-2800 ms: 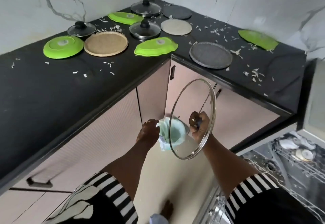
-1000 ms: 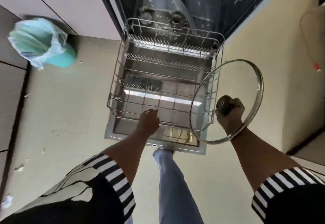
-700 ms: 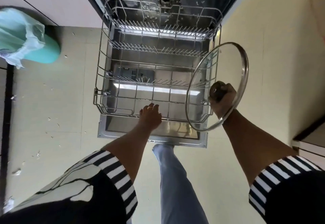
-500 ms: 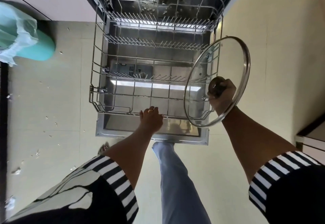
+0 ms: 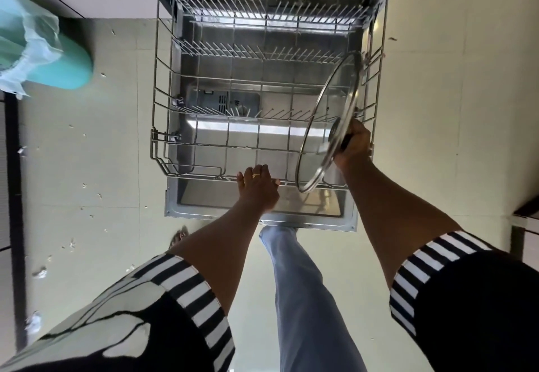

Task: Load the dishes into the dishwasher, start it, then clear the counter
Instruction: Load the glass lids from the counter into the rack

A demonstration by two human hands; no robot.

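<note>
One dish is in play, and no dishes show in the rack yet. Far left, a teal bin with a bag liner sits on the floor, well apart from the work. Next comes the lower rack, pulled out over the open dishwasher door, its rows of tines bare. The left hand rests on the rack's front rail; the fingers lie over the wire, but whether they curl round it I cannot tell. To its right the glass lid hangs on edge inside the rack's right side, tilted, its lower rim near the front rail. The right hand is clamped round the lid's knob. The step looks like seating the lid. To do it well, I would steady the rack with the left hand, lower the rim between two tines so it stands nearly upright, and let go only once the wire carries it; glass set down askew may slide or knock the rail
</note>
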